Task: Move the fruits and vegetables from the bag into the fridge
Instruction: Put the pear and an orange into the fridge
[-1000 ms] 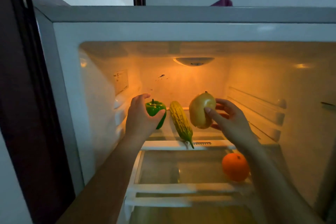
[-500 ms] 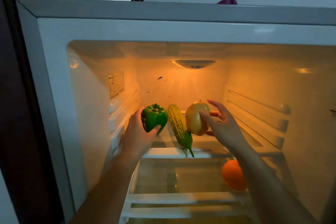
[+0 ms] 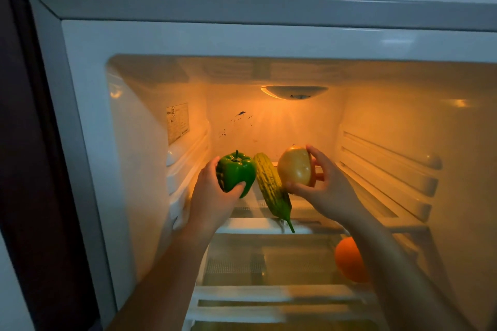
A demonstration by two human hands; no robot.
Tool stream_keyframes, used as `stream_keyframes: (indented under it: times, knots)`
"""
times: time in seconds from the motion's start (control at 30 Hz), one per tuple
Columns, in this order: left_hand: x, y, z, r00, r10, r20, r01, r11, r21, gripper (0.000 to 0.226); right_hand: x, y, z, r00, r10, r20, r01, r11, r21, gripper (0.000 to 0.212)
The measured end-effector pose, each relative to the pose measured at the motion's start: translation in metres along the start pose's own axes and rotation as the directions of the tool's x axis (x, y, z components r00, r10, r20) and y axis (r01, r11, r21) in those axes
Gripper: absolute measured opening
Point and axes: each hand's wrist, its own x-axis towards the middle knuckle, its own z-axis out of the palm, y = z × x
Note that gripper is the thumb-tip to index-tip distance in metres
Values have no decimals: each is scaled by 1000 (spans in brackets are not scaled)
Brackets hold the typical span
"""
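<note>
Gripping green pepper [image 3: 236, 170] in left hand [image 3: 212, 196]; right hand [image 3: 326, 191] holds onion [image 3: 294, 166]

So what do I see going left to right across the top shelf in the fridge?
Left hand, holding the green pepper → bumpy gourd lying on the shelf → yellow onion → right hand, holding that onion.
</note>
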Motion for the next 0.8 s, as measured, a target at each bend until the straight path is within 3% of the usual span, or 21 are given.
stream_keyframes:
  times: [0.27, 0.47, 0.8]
  knots:
    - [25, -1, 8, 994, -101, 48, 103, 994, -44, 78, 6, 11, -10, 997, 73, 5, -73, 997, 17, 87]
    - [48, -10, 18, 980, -182, 84, 188, 980, -63, 79, 5, 23, -12, 996, 90, -6, -90, 995, 42, 70]
    - [47, -24, 23, 982, -177, 60, 176, 984, 17, 84, 2, 31, -14, 996, 87, -10, -87, 996, 16, 68]
